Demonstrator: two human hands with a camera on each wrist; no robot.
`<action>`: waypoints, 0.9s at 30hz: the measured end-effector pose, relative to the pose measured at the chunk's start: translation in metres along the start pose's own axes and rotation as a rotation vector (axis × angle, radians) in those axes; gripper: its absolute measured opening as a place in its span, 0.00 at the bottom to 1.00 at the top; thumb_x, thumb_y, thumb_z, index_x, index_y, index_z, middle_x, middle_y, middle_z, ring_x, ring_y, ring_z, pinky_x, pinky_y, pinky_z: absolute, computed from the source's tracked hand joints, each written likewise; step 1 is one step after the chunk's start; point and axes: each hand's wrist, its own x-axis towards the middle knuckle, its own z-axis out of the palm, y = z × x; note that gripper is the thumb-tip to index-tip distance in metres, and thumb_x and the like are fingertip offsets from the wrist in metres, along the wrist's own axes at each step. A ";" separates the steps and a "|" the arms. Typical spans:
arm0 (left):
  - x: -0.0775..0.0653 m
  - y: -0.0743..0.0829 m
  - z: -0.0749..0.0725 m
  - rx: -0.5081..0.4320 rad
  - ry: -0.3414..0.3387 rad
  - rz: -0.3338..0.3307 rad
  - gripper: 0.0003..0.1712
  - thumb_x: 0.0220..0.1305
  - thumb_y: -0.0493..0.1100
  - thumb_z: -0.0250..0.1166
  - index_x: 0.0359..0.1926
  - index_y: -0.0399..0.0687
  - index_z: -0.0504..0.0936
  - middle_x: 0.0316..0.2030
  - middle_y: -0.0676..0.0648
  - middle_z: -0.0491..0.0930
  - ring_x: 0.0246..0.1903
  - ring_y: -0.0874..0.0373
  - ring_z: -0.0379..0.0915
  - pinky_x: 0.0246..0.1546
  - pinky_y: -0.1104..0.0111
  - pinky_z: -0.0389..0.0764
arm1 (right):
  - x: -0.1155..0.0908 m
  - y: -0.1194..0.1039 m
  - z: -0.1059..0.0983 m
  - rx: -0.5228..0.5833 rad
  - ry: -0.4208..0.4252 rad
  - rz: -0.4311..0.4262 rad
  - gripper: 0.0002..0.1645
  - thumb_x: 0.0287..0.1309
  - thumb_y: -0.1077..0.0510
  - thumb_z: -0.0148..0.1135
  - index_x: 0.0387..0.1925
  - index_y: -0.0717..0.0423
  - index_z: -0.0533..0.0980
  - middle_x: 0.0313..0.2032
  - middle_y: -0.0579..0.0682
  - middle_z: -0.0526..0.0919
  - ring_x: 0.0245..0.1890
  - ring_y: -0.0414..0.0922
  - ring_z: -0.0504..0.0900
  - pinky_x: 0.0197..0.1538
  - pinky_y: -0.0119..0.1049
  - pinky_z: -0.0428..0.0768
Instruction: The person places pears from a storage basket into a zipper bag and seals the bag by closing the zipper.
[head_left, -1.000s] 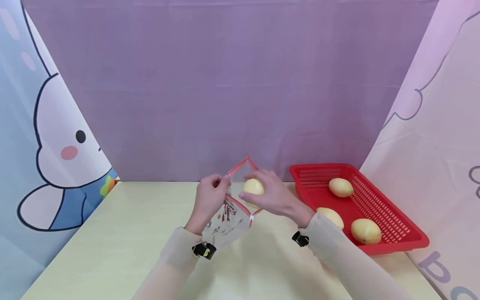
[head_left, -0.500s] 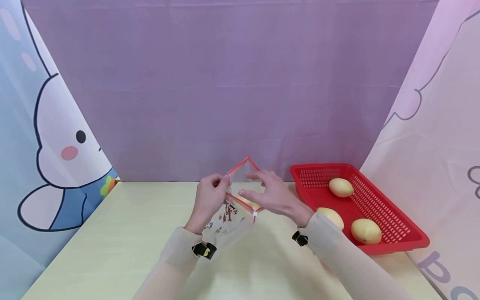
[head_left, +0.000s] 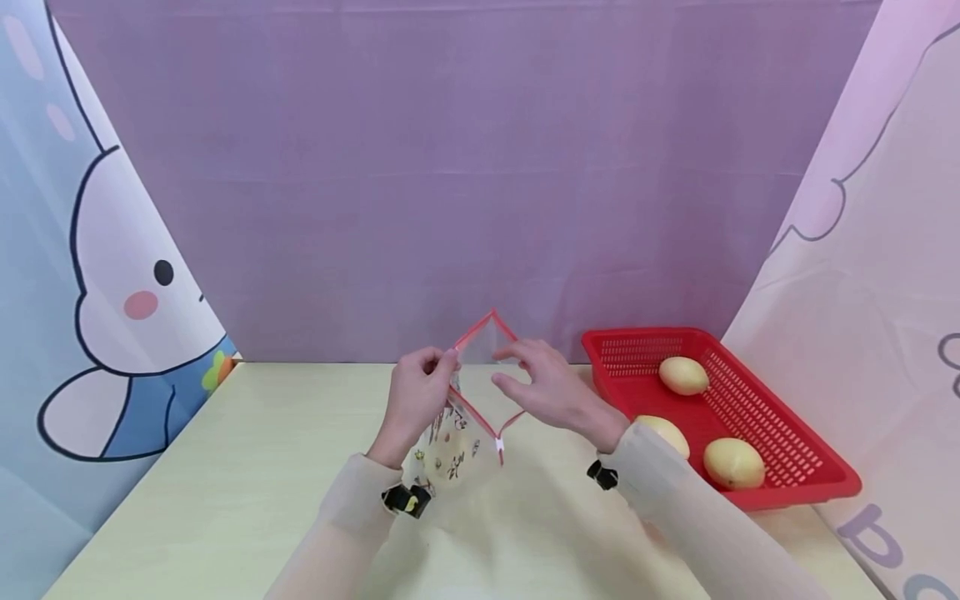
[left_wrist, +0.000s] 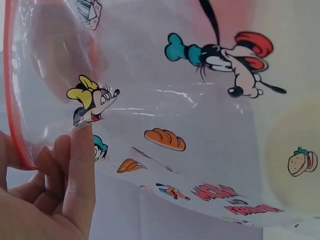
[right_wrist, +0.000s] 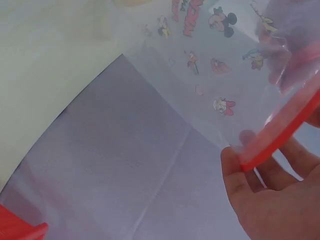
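Observation:
A clear zip bag (head_left: pixel 468 433) with a red zip edge and cartoon prints hangs with its mouth spread in a diamond shape. My left hand (head_left: pixel 425 396) pinches the bag's left edge between thumb and fingers; the left wrist view shows these fingers (left_wrist: pixel 80 175) at the red strip. A pale yellow potato (left_wrist: pixel 285 130) shows through the film at the bag's bottom. On the right side of the mouth is my right hand (head_left: pixel 551 387), thumb and fingers spread and holding nothing. Its fingers (right_wrist: pixel 232 170) lie behind the red zip edge (right_wrist: pixel 285 132) in the right wrist view.
A red plastic basket (head_left: pixel 813 442) stands right of the hands, with a potato (head_left: pixel 684 376) at its back and two nearer ones, one partly behind the right sleeve. The pale table (head_left: pixel 247 475) ends at a purple backdrop (head_left: pixel 480 167). Printed cloths hang on both sides.
My right hand has let go of the potato, which has dropped to the bottom of the bag. The left hand keeps its pinch on the edge.

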 end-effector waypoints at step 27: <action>0.002 -0.003 0.007 -0.010 -0.012 -0.012 0.16 0.77 0.47 0.59 0.39 0.40 0.86 0.24 0.44 0.76 0.16 0.52 0.75 0.21 0.54 0.83 | -0.018 0.013 -0.039 -0.222 0.030 -0.057 0.23 0.61 0.56 0.71 0.57 0.54 0.80 0.58 0.51 0.77 0.59 0.51 0.74 0.58 0.51 0.80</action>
